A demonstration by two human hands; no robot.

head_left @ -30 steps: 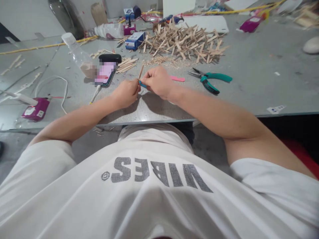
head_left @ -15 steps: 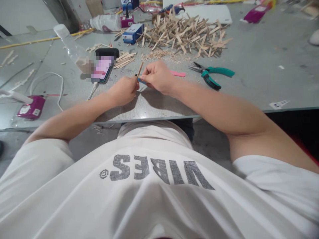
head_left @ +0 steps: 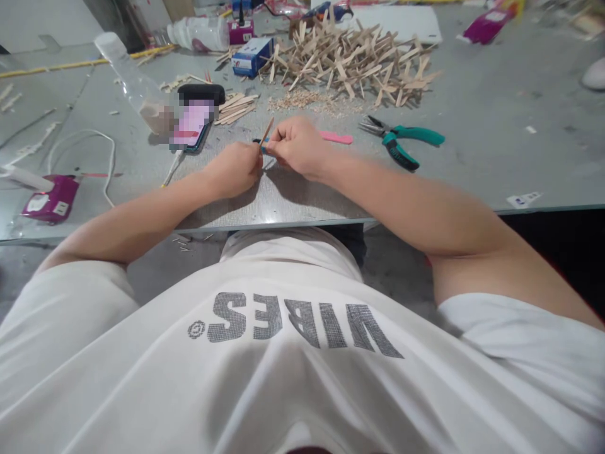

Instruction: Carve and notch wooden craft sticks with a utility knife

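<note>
My left hand [head_left: 236, 169] is closed on a thin wooden stick [head_left: 267, 131], whose upper end slants up from the fingers. Pinched in my right hand [head_left: 297, 145] is a slim blue tool [head_left: 265, 144] with a dark end; most of it is hidden by the fingers. The tool meets the stick at my left fingertips. A pink strip [head_left: 336, 137] sticks out beyond my right hand, and I cannot tell whether it joins the blue tool. Green-handled pliers [head_left: 399, 142] lie with jaws apart to the right of my right hand.
A heap of wooden sticks [head_left: 350, 60] and shavings [head_left: 302, 99] lies behind my hands. Flat sticks [head_left: 236, 108], a phone [head_left: 193, 123], a clear bottle [head_left: 137, 85] and a blue box [head_left: 253, 57] stand left. A purple power block [head_left: 51, 198] lies near the table's front edge.
The wooden stick leans slightly further right in my left hand. Both hands stay close together, and the view has shifted a little.
</note>
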